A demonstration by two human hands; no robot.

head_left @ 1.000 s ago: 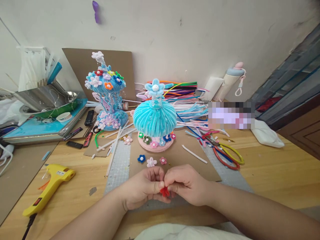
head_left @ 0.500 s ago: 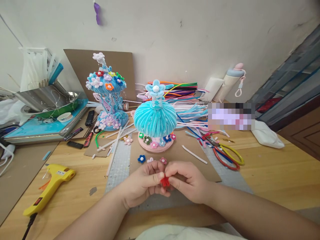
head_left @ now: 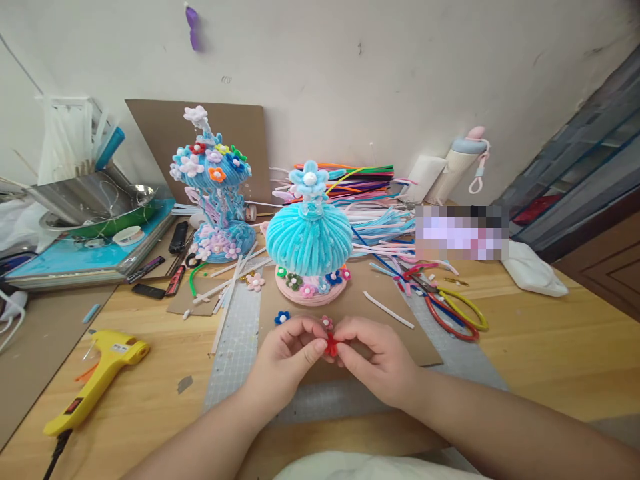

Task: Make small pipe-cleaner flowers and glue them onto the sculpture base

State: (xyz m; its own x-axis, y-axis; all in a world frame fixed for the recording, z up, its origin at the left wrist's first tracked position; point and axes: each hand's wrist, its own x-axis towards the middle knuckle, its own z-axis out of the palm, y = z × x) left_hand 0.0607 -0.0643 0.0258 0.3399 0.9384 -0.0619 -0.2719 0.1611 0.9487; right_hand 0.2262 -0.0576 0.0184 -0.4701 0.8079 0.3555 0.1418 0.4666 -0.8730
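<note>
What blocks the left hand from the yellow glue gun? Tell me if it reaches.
Probably yes: the glue gun lies on open tabletop left of the left hand, only a cutting mat between. It and the right hand pinch a red flower.

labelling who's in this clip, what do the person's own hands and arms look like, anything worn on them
Both are bare: the left hand and right hand wear no gloves, and no ring, watch or bracelet shows. The left forearm and right forearm are uncovered up to the picture's edge, so no sleeve is in view.
</note>
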